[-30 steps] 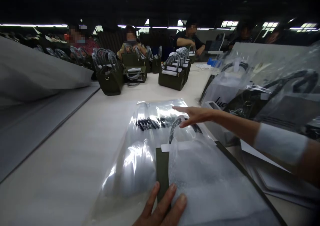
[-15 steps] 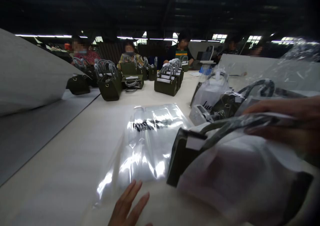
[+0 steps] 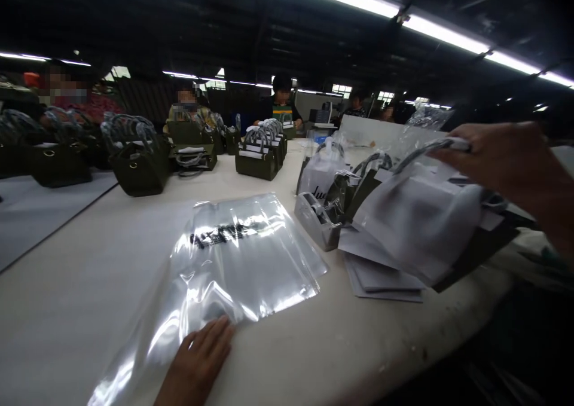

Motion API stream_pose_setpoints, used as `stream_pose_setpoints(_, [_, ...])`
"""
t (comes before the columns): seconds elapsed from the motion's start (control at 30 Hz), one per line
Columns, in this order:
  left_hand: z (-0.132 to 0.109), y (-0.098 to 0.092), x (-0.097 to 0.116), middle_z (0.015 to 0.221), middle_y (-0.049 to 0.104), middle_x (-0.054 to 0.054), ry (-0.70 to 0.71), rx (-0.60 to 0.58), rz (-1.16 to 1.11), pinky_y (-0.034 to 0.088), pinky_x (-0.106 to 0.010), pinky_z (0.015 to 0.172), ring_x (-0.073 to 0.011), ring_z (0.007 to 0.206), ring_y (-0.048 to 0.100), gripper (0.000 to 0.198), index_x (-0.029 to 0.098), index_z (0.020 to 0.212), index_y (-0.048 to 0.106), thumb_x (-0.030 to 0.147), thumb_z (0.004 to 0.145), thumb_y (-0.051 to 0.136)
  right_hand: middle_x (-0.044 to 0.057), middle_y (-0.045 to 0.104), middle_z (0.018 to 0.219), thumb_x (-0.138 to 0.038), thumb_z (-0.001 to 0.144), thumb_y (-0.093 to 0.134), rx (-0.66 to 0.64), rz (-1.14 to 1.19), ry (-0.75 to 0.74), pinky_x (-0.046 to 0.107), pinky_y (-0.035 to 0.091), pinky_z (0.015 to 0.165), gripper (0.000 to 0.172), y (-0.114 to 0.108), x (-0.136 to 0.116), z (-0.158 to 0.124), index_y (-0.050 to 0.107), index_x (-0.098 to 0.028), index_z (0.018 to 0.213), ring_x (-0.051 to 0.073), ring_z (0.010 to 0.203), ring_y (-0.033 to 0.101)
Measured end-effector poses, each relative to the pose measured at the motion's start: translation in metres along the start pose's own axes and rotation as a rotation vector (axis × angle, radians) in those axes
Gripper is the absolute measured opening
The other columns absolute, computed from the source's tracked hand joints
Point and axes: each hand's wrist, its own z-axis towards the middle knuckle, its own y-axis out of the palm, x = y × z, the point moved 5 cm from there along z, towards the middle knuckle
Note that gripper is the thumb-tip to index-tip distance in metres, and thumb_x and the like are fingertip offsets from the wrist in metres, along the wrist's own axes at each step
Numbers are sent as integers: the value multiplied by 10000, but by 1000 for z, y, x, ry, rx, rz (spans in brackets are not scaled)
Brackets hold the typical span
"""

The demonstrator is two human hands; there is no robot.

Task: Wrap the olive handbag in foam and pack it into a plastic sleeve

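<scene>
The handbag (image 3: 421,214) has swung off the clear plastic bag (image 3: 244,256) and out to the right. The left hand (image 3: 195,364) has slid up onto the plastic bag's near edge. More of the ceiling shows than half a second ago.

Far left of the left grip, a grey mat (image 3: 31,214) covers part of the pale worktop (image 3: 89,274). Dark olive bags stand along its far side, the nearest one (image 3: 137,167) with wrapped handles. The left hand lies flat with its grip wide, fingertips pressing the plastic bag down and nothing held. The plastic bag lies flat on the worktop just beyond those fingertips. It is glossy and creased, with dark lettering near its far end.

Further back, a row of olive bags (image 3: 259,153) stands in file. Several people sit along the worktop's far side, one in a dark top (image 3: 282,98).

Between the two grips sits a grey tape dispenser (image 3: 314,217), just right of the plastic bag. Behind it are bags already sealed in plastic (image 3: 323,170), and a stack of pale sheets (image 3: 381,280) lies nearer the worktop's edge.

The right hand (image 3: 506,161) has its grip closed around the handbag's wrapped handle. The handbag hangs tilted below and left of that grip, over the sheets and the worktop's right edge. Its body is covered in a white sheet, with an olive edge showing underneath.

The room is dim with a dark ceiling. Long strip lights (image 3: 439,32) run across it above the right grip, and smaller lights glow in the distance.
</scene>
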Motion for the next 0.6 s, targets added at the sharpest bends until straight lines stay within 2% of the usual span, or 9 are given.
stream_pose_setpoints(0.1, [1,-3,-2,1065,635,-61,6,2,-36,472,-265,759,-176,953,602,280,210,1074,591,247,868,404,85,622,735,-429,797,545,8,-88,-26,255,304,587,325,19,-14,-10,615,-126,891,159,639,531])
stream_pose_setpoints(0.27, [0,3,-4,1086,632,-39,15,-54,-27,479,-241,752,-160,966,601,297,236,1100,577,234,862,399,114,632,749,-430,844,475,21,-175,-83,254,280,573,350,40,-11,-18,598,-117,940,187,631,542])
stream_pose_setpoints(0.47, [4,1,-8,1102,628,-9,63,-50,-23,486,-215,746,-139,960,604,332,276,1102,569,193,853,366,133,639,828,-438,888,378,54,-159,-47,265,264,573,390,59,-4,-5,588,-114,942,212,718,562])
stream_pose_setpoints(0.6, [-3,5,-10,1107,626,-8,55,-77,-42,480,-206,771,-139,973,597,394,267,1129,550,124,817,355,106,641,791,-418,867,429,89,-111,-170,252,313,587,355,58,-1,-14,598,-121,964,201,703,574])
